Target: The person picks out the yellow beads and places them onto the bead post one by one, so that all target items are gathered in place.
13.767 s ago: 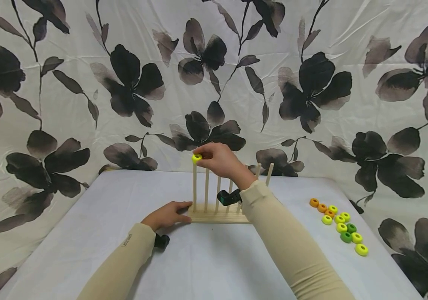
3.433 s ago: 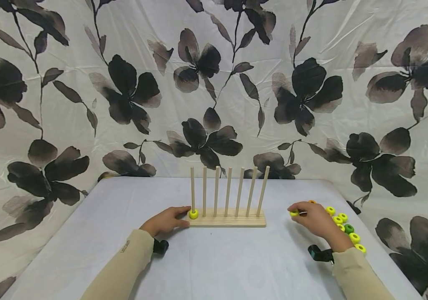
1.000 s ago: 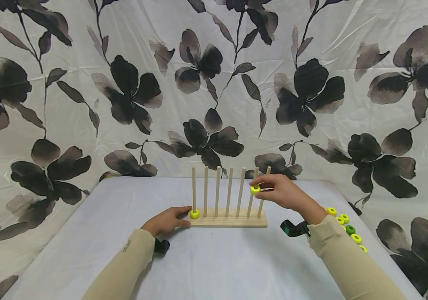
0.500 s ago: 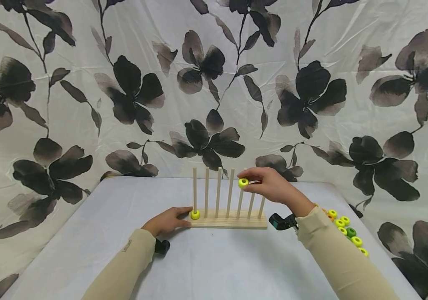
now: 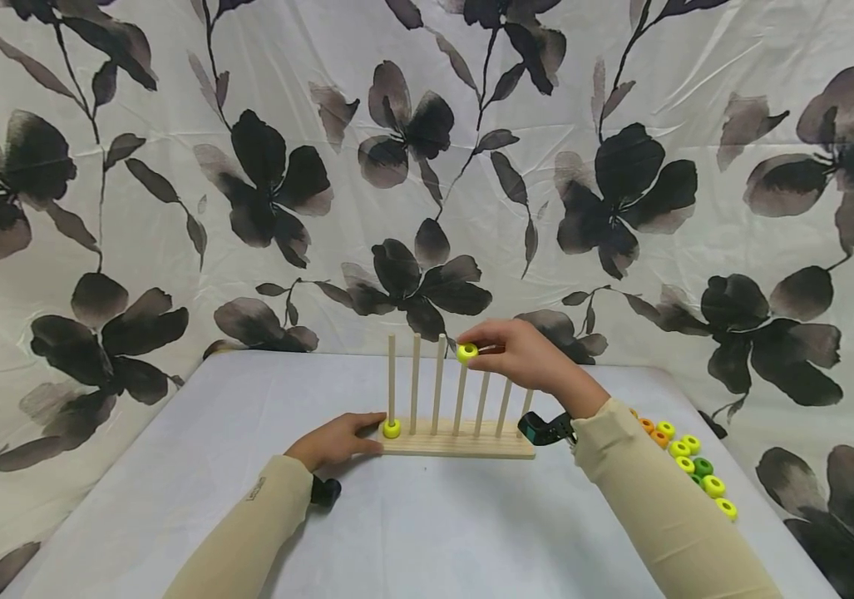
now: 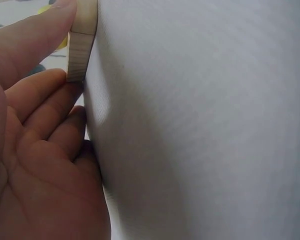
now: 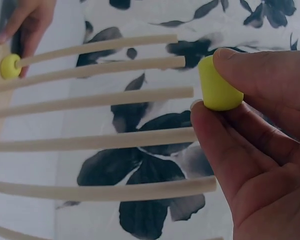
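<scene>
My right hand (image 5: 524,356) pinches a yellow wooden bead (image 5: 467,353) between thumb and fingers, level with the peg tops near the middle of the pegboard. In the right wrist view this bead (image 7: 221,85) is close by the tips of the upright pegs (image 7: 155,94). The pale wooden pegboard (image 5: 456,450) carries a row of several thin pegs. Another yellow bead (image 5: 392,429) sits at the bottom of its leftmost peg. My left hand (image 5: 333,441) grips the left end of the base, and the left wrist view has its thumb and fingers at the wooden end (image 6: 80,55).
Loose yellow, green and orange beads lie in a band on the right of the table, among them a green bead (image 5: 702,467) and an orange bead (image 5: 647,425). A floral cloth (image 5: 397,166) hangs behind the white table (image 5: 427,532).
Earlier a yellow bead was at the leftmost peg's top; now one sits at its base. The right hand has since brought another yellow bead leftward from the pile. The left hand stays put.
</scene>
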Demonstrator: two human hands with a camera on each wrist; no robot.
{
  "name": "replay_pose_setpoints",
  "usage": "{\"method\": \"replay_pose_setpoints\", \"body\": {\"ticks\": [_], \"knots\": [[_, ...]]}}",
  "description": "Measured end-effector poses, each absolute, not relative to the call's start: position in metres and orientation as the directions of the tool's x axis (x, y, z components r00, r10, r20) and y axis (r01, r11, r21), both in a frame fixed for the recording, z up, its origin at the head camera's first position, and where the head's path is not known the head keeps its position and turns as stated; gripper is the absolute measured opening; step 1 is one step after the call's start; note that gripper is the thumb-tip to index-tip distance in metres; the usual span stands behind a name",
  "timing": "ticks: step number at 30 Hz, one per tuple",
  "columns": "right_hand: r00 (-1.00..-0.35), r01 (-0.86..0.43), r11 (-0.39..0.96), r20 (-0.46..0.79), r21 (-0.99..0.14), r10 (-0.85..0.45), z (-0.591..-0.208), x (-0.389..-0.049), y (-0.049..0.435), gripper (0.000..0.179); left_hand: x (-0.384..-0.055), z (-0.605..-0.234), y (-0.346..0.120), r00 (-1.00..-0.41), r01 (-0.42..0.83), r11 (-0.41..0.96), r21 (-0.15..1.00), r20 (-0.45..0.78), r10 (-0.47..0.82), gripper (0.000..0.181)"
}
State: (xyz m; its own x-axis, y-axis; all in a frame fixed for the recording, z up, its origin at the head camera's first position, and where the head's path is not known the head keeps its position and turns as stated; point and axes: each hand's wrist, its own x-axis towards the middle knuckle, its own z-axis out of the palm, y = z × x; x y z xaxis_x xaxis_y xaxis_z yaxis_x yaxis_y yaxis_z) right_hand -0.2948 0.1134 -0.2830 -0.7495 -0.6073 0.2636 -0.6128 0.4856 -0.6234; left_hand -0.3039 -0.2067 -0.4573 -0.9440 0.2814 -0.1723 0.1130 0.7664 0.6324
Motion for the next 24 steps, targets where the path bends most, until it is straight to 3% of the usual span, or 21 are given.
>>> {"method": "replay_pose_setpoints", "body": {"ticks": [24], "knots": [[-0.760, -0.592, 0.473, 0.254, -0.653, -0.599, -0.264, -0.308, 0.068, 0.033, -0.309, -0.463, -0.209, -0.945, 0.123, 0.750, 0.650, -0.154, 0.288, 0.069]]}}
